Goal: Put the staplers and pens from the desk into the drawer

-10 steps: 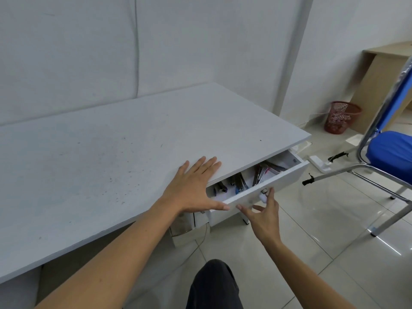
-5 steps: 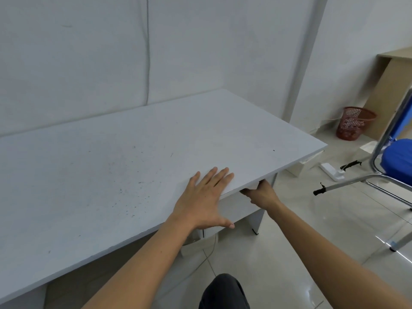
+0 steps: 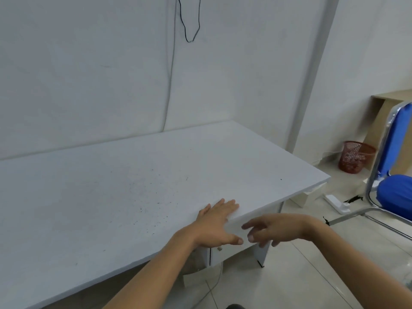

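Observation:
My left hand (image 3: 215, 224) lies flat, palm down, on the front edge of the white desk (image 3: 111, 197), holding nothing. My right hand (image 3: 274, 230) hovers in front of the desk edge with fingers spread and empty, a little blurred. Below the desk edge the drawer (image 3: 225, 253) is pushed in; only its white front and a small knob show. No staplers or pens are visible on the desktop or anywhere else.
A blue chair with a chrome frame (image 3: 392, 192) stands at the right. A red mesh bin (image 3: 355, 159) sits by the wall, a white power strip (image 3: 336, 204) lies on the tiled floor, and a black cable (image 3: 189, 30) hangs on the wall.
The drawer, open with staplers and pens inside a second ago, has been pushed shut. My right hand has come away from its front. The view has tilted upward.

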Motion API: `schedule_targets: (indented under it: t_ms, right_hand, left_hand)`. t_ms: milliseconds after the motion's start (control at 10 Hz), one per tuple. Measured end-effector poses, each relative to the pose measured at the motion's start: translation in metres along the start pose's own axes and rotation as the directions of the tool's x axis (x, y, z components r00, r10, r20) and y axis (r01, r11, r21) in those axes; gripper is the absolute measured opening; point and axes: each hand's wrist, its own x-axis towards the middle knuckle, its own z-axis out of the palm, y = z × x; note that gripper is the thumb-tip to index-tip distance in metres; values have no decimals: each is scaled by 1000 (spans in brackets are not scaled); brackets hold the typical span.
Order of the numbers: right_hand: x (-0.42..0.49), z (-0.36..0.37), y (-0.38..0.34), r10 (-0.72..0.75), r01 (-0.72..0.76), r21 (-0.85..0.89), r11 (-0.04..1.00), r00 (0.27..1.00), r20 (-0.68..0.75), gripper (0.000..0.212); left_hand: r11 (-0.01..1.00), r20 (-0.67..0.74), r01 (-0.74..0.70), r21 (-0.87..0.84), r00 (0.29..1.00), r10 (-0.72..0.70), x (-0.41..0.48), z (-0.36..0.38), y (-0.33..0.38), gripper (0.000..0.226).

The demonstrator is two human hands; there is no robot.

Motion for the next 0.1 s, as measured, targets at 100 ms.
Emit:
schedule_targets:
  t_ms: [100]
  right_hand:
    - [-13,-14,-37,-152,153,34,988,988,-19,53]
  left_hand:
    - [936,-17,89,-342,995,-100,-28,-25,-6,79]
